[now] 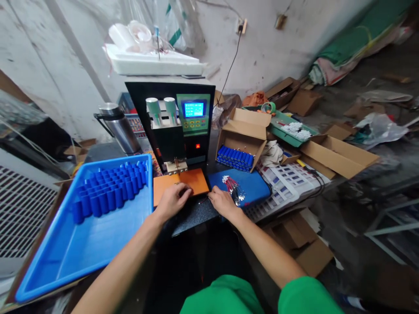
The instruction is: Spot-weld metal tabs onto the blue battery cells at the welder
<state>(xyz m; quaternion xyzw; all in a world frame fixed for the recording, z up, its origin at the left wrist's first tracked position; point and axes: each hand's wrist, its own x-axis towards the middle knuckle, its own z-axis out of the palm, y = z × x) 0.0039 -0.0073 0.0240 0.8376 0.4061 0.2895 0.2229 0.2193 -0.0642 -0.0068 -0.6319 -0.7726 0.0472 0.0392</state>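
My left hand (173, 199) rests on the front edge of an orange plate (180, 183) below the black spot-welding machine (173, 126); its fingers are curled and what they hold is hidden. My right hand (221, 201) lies at the left edge of a blue pad (253, 185), fingers bent, right next to a bundle of red-and-white wires (233, 188). A thin dark piece seems to run between both hands, too small to make out.
A blue tray (81, 244) with several upright blue battery cells (108, 192) sits at left. An open cardboard box (244, 135) holds more blue cells (235, 158). A steel kettle (119, 127) stands behind. More boxes (337, 155) and printed sheets (288, 179) lie at right.
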